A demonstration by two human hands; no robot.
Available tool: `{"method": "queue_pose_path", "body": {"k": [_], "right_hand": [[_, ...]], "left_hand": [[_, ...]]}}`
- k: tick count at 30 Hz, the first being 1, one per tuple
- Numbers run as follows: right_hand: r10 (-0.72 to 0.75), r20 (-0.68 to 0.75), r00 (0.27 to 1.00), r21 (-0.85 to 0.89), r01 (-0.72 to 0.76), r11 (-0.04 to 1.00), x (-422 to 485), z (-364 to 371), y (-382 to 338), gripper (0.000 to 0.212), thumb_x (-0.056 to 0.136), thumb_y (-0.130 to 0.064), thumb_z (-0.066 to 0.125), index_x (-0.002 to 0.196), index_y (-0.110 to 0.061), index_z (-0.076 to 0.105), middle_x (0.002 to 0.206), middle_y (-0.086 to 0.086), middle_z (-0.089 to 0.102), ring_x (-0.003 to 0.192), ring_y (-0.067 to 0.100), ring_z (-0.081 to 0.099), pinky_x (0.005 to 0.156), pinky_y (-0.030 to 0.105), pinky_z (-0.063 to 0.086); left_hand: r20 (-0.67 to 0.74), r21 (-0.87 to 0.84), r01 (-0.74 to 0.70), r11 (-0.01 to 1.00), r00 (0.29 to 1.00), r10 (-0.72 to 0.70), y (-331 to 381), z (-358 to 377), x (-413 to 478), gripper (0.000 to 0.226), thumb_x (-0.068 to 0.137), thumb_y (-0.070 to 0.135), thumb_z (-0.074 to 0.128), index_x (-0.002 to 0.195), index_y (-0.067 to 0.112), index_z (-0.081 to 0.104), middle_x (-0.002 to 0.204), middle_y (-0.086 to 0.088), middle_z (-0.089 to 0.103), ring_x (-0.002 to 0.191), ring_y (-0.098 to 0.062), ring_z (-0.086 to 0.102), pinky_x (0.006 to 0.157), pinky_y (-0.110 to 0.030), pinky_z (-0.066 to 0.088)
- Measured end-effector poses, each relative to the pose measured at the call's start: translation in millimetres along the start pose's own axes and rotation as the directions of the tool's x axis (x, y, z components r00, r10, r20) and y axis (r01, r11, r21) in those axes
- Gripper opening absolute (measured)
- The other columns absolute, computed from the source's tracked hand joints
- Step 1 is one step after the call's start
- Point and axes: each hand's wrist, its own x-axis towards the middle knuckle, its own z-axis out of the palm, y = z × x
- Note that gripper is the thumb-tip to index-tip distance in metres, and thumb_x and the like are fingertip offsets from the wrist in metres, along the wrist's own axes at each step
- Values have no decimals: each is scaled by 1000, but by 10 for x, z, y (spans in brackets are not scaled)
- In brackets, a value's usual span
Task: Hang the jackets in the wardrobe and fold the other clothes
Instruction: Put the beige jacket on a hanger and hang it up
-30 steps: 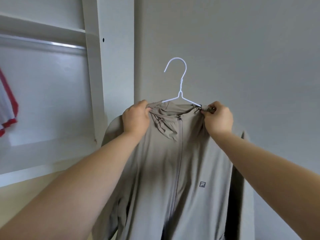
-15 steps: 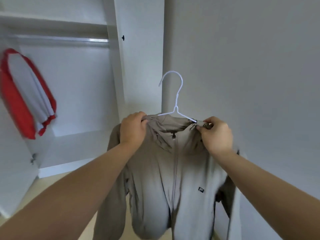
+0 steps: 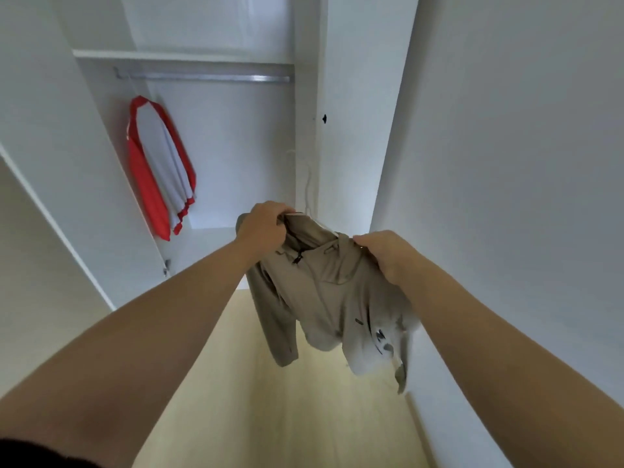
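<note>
Left hand [image 3: 265, 228] and right hand [image 3: 388, 253] clamped on jacket [image 3: 324, 298] shoulders, below rail [image 3: 206, 77]. Hanger [image 3: 309, 197] hook blurred, barely visible: could miss rail, or slip from collar.

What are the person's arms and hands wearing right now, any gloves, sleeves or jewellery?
No gloves, rings or watch show on the left hand or right hand. Both forearms are bare to the frame edge. A dark patch, perhaps a sleeve edge, sits at the lower left corner.
</note>
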Motion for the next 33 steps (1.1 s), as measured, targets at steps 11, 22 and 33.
{"method": "queue_pose_path", "body": {"k": [11,22,33], "right_hand": [[193,105,976,554,-219,803,976,1909,-691,35,96,11,26,78,-5,52,69,9,55,59,19,53,61,27,52],[183,167,969,254,-222,941,2147,3688,-1444,26,99,0,35,84,-16,49,72,3,49,59,14,47,55,28,37],[-2,253,967,279,-71,958,3825,4426,-2322,31,97,-11,47,127,-5,52,85,2,64,72,11,59,65,26,41]], "left_hand": [[370,-152,268,951,908,-196,-1790,-714,141,18,97,15,50,104,10,66,111,-9,67,102,-22,61,88,-28,47],[491,-197,330,923,848,-198,-2986,-1327,1054,28,93,32,56,77,11,65,69,-1,62,61,-13,62,58,-18,53],[31,-220,355,909,934,-357,-4036,-1425,2706,36,96,13,50,61,7,57,55,3,44,55,-8,41,60,-20,33]]}}
